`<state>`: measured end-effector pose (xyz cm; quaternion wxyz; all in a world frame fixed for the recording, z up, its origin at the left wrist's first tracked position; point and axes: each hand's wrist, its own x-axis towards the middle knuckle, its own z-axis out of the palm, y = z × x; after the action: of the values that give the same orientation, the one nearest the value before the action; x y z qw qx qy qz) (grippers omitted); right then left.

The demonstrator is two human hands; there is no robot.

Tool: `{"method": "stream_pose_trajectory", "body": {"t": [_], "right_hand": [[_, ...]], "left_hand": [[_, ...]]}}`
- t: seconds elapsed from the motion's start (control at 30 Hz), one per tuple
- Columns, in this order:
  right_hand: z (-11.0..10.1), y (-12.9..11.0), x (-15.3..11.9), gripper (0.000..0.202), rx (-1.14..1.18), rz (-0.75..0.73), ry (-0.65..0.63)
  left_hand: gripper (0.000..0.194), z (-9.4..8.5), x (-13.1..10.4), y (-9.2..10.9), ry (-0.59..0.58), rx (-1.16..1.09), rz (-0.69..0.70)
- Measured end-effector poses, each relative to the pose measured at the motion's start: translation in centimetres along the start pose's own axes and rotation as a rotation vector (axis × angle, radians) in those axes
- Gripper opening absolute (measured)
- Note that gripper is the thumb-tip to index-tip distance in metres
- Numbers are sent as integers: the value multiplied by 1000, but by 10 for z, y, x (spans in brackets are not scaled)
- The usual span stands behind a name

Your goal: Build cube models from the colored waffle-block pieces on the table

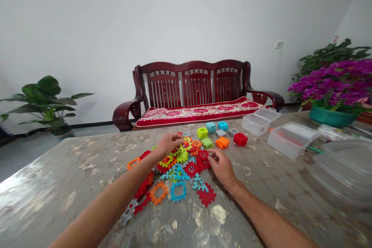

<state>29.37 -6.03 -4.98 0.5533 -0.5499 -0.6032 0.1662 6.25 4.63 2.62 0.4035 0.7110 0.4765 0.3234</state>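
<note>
A heap of colourful toothed interlocking plastic tiles lies on the table in front of me. My left hand reaches over the back of the heap, its fingertips pinched at the edge of a yellow-green tile. At the heap's right side is my right hand, fingers bent and slightly apart near the red tiles, with nothing visibly held. Closer to me lie a blue triangle tile, an orange frame tile, a blue frame tile and a solid red tile.
Behind the heap stand small stacks of tiles, among them a red stack and an orange stack. Clear plastic boxes with lids are at the right, near purple flowers. A wooden bench stands beyond the table.
</note>
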Motion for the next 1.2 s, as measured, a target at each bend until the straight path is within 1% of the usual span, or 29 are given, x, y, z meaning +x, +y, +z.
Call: {"method": "stream_pose_trajectory", "body": {"t": [0.07, 0.13, 0.23, 0.3, 0.37, 0.47, 0.57, 0.73, 0.8, 0.87, 0.93, 0.97, 1.03, 1.07, 1.1, 1.13, 1.2], "right_hand": [[2, -4, -1, 36, 31, -53, -9], [5, -7, -2, 48, 52, -79, -28], [8, -11, -4, 62, 67, -114, -64], [9, -13, -5, 64, 68, -130, -65], [9, -15, -6, 59, 62, -137, -41], [10, -18, -7, 44, 43, -173, -13], [10, -18, -7, 36, 19, -212, 0], [9, -16, -8, 29, 20, -190, 10], [10, -17, -9, 31, 35, -176, -20], [10, -17, -10, 31, 47, -158, -48], [9, -16, -10, 30, 46, -135, -55], [8, -14, -9, 31, 37, -120, -49], [4, -9, -5, 32, 8, -80, -22], [1, -6, -1, 33, -13, -52, 3], [-3, -2, 4, 35, -38, -20, 32], [-6, 1, 10, 37, -64, 12, 63], [-12, 7, 26, 43, -124, 49, 106]], "left_hand": [[35, 18, -9, 5, -56, -41, 1], [36, 31, -16, 8, -89, -69, 1], [39, 44, -23, 9, -117, -169, -38], [42, 49, -28, 9, -122, -261, -78], [44, 52, -33, 11, -108, -322, -112], [46, 57, -40, 16, -83, -366, -161], [49, 63, -45, 18, -63, -418, -204], [50, 71, -50, 13, -26, -482, -199], [48, 72, -53, 10, -28, -491, -196], [47, 70, -57, 9, -59, -484, -205], [45, 61, -62, 8, -68, -431, -204], [45, 53, -65, 7, -47, -386, -186], [45, 27, -70, 2, 90, -269, -90], [46, 10, -74, -3, 194, -211, -17], [48, -9, -77, -9, 321, -149, 38], [49, -30, -81, -18, 467, -91, 45], [51, -71, -89, -39, 709, 4, -12]]}}
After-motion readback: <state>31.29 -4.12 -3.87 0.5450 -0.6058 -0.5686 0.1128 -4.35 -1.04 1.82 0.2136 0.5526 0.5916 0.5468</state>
